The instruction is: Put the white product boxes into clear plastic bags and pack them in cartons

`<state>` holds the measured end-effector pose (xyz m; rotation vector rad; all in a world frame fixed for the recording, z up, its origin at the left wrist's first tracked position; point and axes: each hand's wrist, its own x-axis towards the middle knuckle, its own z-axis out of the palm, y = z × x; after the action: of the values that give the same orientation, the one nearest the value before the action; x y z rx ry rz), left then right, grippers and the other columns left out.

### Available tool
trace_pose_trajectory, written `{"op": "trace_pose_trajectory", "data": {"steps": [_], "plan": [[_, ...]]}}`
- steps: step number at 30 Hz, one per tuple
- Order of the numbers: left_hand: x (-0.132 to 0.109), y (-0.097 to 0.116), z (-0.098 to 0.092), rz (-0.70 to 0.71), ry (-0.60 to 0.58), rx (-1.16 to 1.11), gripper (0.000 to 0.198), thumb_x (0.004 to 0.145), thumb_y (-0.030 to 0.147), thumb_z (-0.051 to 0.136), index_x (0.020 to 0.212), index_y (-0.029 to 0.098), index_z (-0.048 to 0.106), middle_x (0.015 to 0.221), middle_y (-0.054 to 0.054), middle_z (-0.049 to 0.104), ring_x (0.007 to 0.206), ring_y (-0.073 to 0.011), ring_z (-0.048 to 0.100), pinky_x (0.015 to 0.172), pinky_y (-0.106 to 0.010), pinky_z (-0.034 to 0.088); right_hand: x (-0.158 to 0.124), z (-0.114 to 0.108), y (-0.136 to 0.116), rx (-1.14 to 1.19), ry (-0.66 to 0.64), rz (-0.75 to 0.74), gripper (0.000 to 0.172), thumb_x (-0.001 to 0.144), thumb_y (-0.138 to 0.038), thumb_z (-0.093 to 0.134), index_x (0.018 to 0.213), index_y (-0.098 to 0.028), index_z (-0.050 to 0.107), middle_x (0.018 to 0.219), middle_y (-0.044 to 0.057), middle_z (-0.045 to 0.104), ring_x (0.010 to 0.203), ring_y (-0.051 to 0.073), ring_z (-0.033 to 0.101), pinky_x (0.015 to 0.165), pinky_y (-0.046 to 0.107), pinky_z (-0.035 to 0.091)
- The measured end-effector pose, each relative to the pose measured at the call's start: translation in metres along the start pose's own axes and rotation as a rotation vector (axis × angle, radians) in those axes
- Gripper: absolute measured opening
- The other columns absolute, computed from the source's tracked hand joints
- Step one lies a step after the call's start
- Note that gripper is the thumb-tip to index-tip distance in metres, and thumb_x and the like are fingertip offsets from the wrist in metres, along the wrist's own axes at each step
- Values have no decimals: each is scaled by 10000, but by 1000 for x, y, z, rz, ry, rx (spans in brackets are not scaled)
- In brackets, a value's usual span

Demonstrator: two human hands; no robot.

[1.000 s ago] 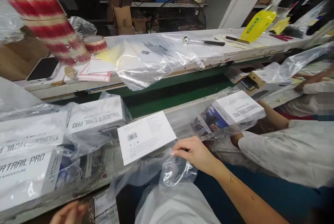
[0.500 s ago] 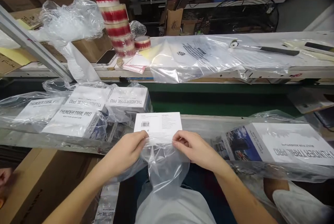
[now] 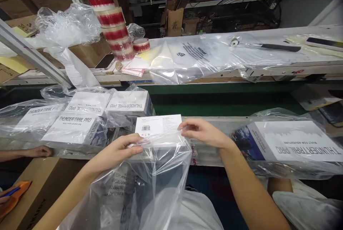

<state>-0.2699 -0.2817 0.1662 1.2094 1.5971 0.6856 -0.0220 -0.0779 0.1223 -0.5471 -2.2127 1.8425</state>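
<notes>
Possibly the clear plastic bag (image 3: 166, 169) could snag on the barcoded white box (image 3: 158, 124) if the left hand (image 3: 120, 150), gripping its film, tugs unevenly; the right hand's (image 3: 205, 132) grip is unclear.

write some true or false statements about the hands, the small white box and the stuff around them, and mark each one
1. The left hand is at the left side of the small white box. True.
2. The right hand is far from the small white box. False: its fingertips are at the box's right edge.
3. The barcode is on the right half of the box's upper face. False: it is on the left half.
4. Clear plastic is at the near edge of the small white box. True.
5. The long tool has its black handle on the left. False: the handle is on the right, the round head on the left.
</notes>
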Motion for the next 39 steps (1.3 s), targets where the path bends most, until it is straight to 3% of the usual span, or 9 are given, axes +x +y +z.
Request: {"op": "trace_pose_trajectory", "data": {"steps": [4,7,11,14,19,26,33,37,39], "plan": [[5,4,-1,-13,225,-97,364,903,548,600,954,229,767,750,-12,591,639,-122,480,582,-224,409,8,10,-4,237,376,18,379,713,-500,818,848,-195,637,679,-18,594,590,118,488,580,266,403],[17,7,-1,156,350,-70,334,877,492,653,760,188,728,794,-31,608,725,-142,533,629,-240,421,13,27,-3,539,560,1,492,672,-567,842,919,-214,603,711,-25,595,608,116,518,593,260,449],[28,7,-6,171,486,-64,290,881,459,656,901,179,730,722,-17,661,675,-151,577,653,-261,452,1,59,-13,801,413,97,783,646,-504,887,1316,-323,525,1097,31,655,871,178,664,764,334,570],[28,5,-18,194,529,-75,323,913,474,598,951,167,695,626,13,624,535,-123,527,555,-247,423,-14,79,-19,787,341,171,735,643,-369,914,1299,-300,590,1114,38,676,867,150,674,786,294,567],[24,-1,-53,141,354,-27,379,935,553,535,1025,195,620,571,34,606,430,-105,473,448,-225,353,-14,72,-14,465,207,195,327,707,-444,845,840,-158,759,874,66,719,752,158,650,661,270,537],[22,10,-81,199,56,164,308,824,459,730,995,214,655,844,-22,696,804,-179,645,696,-259,495,13,28,-42,421,661,-34,331,717,-413,832,947,-211,708,781,-6,652,676,111,593,623,229,518],[45,-16,-98,407,-286,-386,438,856,263,728,1250,368,568,949,-4,691,775,-170,697,673,-279,578,40,5,-44,578,250,84,362,667,-313,893,884,-136,663,587,-70,507,391,-3,262,318,118,150],[54,-38,-89,497,-121,-41,191,929,253,588,979,300,766,1027,-31,678,923,-153,679,779,-210,551,18,8,-61,582,383,-19,571,693,-358,867,1183,-168,644,1032,86,701,881,179,690,735,270,593],[48,-40,-70,518,73,169,266,946,286,526,1045,268,772,1101,-61,663,976,-175,680,765,-205,557,-4,46,-77,477,572,-56,738,769,-586,754,1367,-208,546,1353,148,586,1228,320,597,1000,475,537]]}}
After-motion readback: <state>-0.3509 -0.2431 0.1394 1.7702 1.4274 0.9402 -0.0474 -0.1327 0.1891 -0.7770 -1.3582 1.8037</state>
